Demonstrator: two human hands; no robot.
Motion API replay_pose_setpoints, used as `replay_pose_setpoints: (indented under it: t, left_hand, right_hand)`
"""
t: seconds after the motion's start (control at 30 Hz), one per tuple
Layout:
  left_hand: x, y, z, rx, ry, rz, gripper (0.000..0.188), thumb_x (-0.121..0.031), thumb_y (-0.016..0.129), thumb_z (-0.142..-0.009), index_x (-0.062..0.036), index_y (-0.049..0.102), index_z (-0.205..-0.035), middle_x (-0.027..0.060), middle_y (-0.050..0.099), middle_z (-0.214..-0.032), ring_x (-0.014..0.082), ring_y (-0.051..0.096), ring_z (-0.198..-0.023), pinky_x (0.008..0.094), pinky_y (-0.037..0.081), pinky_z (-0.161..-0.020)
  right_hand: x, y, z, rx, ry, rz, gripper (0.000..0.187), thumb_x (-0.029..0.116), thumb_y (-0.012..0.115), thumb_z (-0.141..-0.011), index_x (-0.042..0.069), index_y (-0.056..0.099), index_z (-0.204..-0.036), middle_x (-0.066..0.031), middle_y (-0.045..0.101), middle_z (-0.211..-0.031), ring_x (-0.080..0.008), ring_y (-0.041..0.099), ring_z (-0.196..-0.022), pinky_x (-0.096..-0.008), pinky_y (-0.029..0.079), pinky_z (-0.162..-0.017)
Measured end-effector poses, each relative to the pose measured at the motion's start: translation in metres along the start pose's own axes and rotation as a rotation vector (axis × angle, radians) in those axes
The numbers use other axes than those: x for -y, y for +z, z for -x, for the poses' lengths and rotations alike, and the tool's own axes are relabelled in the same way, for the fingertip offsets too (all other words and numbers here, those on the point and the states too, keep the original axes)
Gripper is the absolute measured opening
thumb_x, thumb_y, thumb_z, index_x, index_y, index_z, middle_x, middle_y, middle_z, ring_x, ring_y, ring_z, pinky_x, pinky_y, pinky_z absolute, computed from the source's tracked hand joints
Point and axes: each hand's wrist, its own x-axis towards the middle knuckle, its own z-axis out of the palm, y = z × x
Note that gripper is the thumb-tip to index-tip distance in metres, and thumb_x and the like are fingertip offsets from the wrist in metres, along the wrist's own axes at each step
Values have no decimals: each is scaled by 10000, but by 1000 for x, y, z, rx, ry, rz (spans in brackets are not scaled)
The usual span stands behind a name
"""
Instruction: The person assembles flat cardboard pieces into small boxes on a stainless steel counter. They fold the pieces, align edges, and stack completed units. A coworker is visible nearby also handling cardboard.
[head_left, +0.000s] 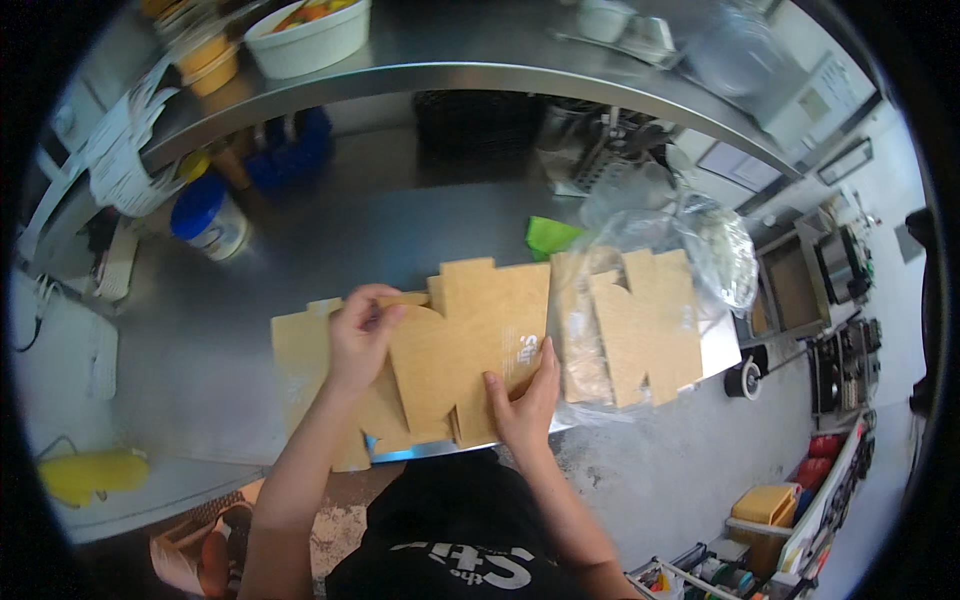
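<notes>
Bench (190, 340) first: steel, running across in front of me, shelf (460, 76) above its far side. The brown cardboard piece (455, 350) is at the bench's near edge, between my two hands, flat and notched, one low corner by the lip. Just right of it, more flat cardboard (660, 325) lies beside clear plastic (720, 245); to its left, partly under my arm, further sheets (293, 360).

Right hand (526, 400): gripping the lower right side, thumb on the face, fingers along the edge; undersides hidden. Left hand (360, 335): closed in a pinch on the narrow upper-left flap (404, 299).

Handling, my judgement: let the right hand steady the sheet while the left works the flap; bend only along the scored line, with even pressure, so the board doesn't crease askew. Keep the notched corners from snagging on neighbouring sheets.
</notes>
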Motion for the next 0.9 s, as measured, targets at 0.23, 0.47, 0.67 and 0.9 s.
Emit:
replay_pose_setpoints:
  t: [0.23,0.47,0.67,0.9]
  left_hand:
    - [-56,17,-8,112,152,164,418,-151,548,-949,-53,406,-1330,94,623,-1042,166,593,-958,290,478,-830]
    - [10,-34,33,-53,74,-525,302,-192,595,-895,-58,588,-1165,131,552,-1237,310,540,-1130,418,408,-970]
    - [37,-62,89,-137,86,-1005,515,-349,663,-827,-67,530,-1236,150,458,-1348,368,398,-1267,499,305,-1044]
    - [54,-76,100,-231,-246,-968,1065,-539,762,-660,48,262,-1395,307,334,-1388,453,334,-1295,526,284,-1051]
  right_hand:
    - [-60,-127,-59,-289,237,-345,380,80,582,-920,50,528,-1296,61,526,-749,-29,466,-656,-183,368,-560]
    - [-182,-156,-127,-154,334,426,467,121,648,-857,72,522,-1304,-136,596,-997,-238,586,-866,-342,467,-737]
    - [-59,-71,-66,-138,-245,352,549,181,709,-785,107,517,-1294,-216,440,-1332,-385,418,-1228,-485,335,-1013]
    - [40,36,-10,719,-617,243,534,456,607,-833,222,541,-1308,-67,386,-1460,-328,297,-1373,-557,235,-1081]
